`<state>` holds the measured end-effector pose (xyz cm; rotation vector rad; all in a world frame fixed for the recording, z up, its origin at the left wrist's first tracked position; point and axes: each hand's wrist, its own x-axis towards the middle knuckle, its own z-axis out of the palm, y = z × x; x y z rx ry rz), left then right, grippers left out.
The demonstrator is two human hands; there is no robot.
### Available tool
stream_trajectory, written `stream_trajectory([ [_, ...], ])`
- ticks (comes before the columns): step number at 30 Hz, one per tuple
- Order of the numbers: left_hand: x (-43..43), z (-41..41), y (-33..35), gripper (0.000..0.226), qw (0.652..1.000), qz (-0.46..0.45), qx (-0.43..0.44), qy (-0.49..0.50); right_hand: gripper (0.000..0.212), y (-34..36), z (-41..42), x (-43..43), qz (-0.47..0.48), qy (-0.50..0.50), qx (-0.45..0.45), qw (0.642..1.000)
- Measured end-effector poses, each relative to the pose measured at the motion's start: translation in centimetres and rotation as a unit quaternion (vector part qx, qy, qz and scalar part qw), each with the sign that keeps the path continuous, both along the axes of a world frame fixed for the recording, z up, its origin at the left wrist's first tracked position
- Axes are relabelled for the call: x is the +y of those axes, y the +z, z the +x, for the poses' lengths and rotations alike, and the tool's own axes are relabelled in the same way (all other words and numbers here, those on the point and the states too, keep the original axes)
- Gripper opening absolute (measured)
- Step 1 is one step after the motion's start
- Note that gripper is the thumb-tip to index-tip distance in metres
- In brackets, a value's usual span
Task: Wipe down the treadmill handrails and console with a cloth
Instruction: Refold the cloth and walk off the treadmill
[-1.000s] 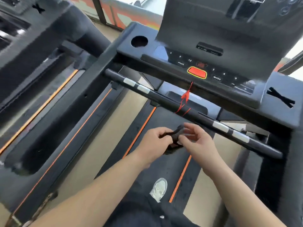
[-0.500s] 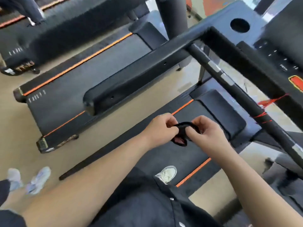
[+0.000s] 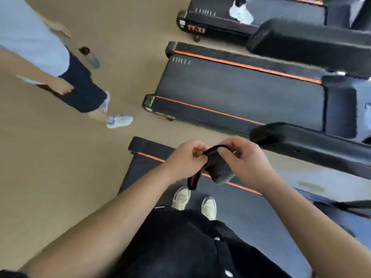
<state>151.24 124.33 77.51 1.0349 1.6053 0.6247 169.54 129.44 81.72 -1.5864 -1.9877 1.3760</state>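
Over tan gym floor [image 3: 60, 167] and black treadmill belt [image 3: 251, 213], pinching the dark cloth [image 3: 218, 169] in mid-air between left hand [image 3: 184, 161] and right hand [image 3: 245, 159], seemingly folding it before wiping; next, probably carrying it right to the near handrail [image 3: 313, 145].

Soft matt cloth [image 3: 217, 170]; matt handrail [image 3: 313, 145]

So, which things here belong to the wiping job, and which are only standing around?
For the job:
- the dark cloth, gripped by the left hand and the right hand
- the black handrail beside them

Not for the job:
- the neighbouring treadmill
- the other person standing on the floor
- what looks like a bottle on the floor
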Motion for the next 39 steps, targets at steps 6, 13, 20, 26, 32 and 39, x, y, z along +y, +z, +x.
stream_trajectory([
  [6, -8.9, -5.6, -0.2, 0.021, 0.983, -0.027, 0.017, 0.181, 0.01, 0.6, -10.5, 0.4, -0.021, 0.196, 0.029, 0.98],
  [13, -21.4, -11.7, -0.8, 0.018, 0.901, -0.019, 0.004, 0.434, 0.013, -1.6, -22.5, -5.3, -0.053, 0.385, 0.0, 0.921],
  [20, -33.4, -18.2, -0.3, 0.019, 0.811, -0.023, -0.006, 0.585, 0.013, -2.3, -36.2, -15.4, -0.085, 0.5, -0.009, 0.862],
  [26, -40.8, -26.3, 1.7, 0.021, 0.757, 0.021, -0.013, 0.653, 0.005, -1.0, -47.5, -23.1, -0.081, 0.544, 0.007, 0.835],
  [32, -44.1, -36.5, 2.4, 0.009, 0.765, -0.023, 0.047, 0.642, 0.012, 0.2, -58.3, -26.2, -0.05, 0.604, -0.01, 0.795],
  [39, -47.8, -50.6, 3.1, 0.021, 0.741, -0.029, 0.126, 0.659, 0.019, -0.6, -76.1, -28.4, -0.017, 0.696, -0.012, 0.718],
])
